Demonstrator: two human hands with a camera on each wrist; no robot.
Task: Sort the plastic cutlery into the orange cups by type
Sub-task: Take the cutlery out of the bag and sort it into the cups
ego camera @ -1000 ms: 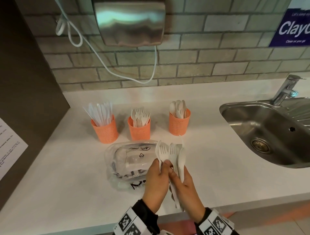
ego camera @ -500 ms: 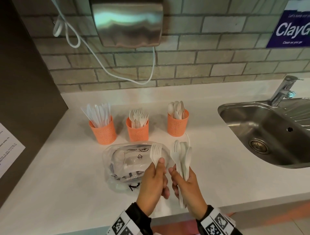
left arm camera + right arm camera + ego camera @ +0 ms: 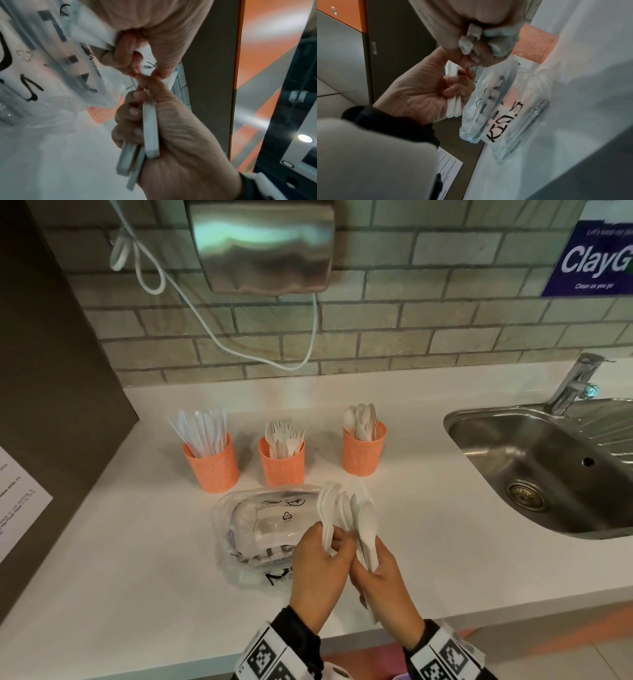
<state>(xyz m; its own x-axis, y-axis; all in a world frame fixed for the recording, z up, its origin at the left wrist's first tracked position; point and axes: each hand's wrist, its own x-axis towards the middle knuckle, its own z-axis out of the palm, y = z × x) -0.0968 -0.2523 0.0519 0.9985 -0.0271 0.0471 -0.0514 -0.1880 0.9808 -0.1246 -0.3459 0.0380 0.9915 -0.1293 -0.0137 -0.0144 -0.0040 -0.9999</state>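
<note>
Both hands raised just in front of the plastic bag (image 3: 260, 529), splitting a mixed bunch by type. Left hand (image 3: 317, 563) clamped on forks (image 3: 327, 508), likely pulled aside for the middle cup (image 3: 281, 462) behind the bag. Right hand (image 3: 383, 580) clamped on spoons (image 3: 366, 518) by the handles, bowls up, probably bound for the right cup (image 3: 363, 451). Knives cup (image 3: 212, 465) behind-left of the bag.

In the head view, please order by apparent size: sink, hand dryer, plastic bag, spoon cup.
1. sink, cut off by the frame
2. hand dryer, also cut off
3. plastic bag
4. spoon cup
Sink and dryer: order unsure.
</note>
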